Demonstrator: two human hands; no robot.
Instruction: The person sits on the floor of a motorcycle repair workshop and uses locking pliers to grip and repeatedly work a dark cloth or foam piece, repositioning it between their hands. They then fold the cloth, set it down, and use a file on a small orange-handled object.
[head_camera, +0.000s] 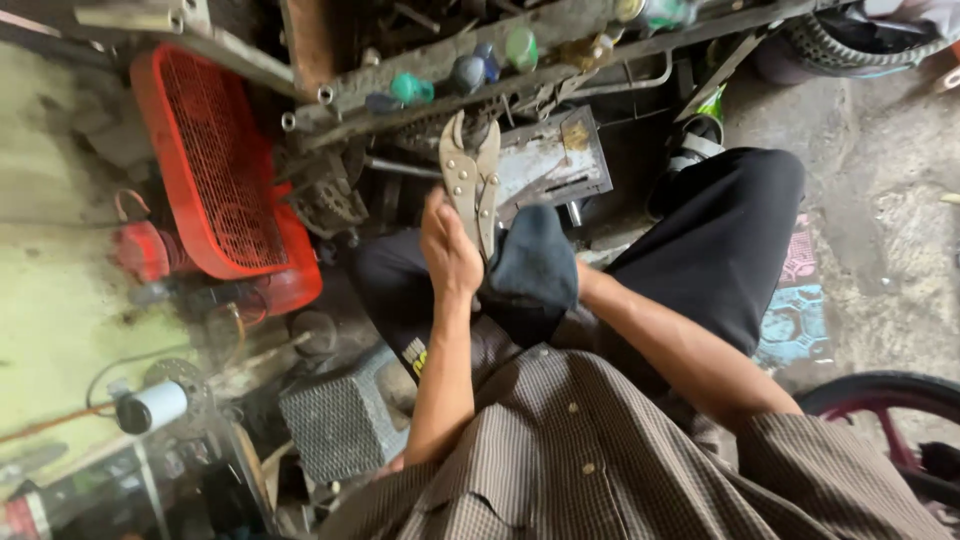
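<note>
At the centre of the frame, a little above the middle, we hold the worn grey metal locking pliers (472, 180) upright, jaws pointing up. Our left hand (448, 250) has its fingers closed around the handles. The right hand (575, 280) is hidden under a dark blue cloth (535, 262) pressed against the handles, so its fingers we cannot tell. To wipe well, we judge the left grip must stay firm. The red mesh cover (215, 170) lies at upper left.
</note>
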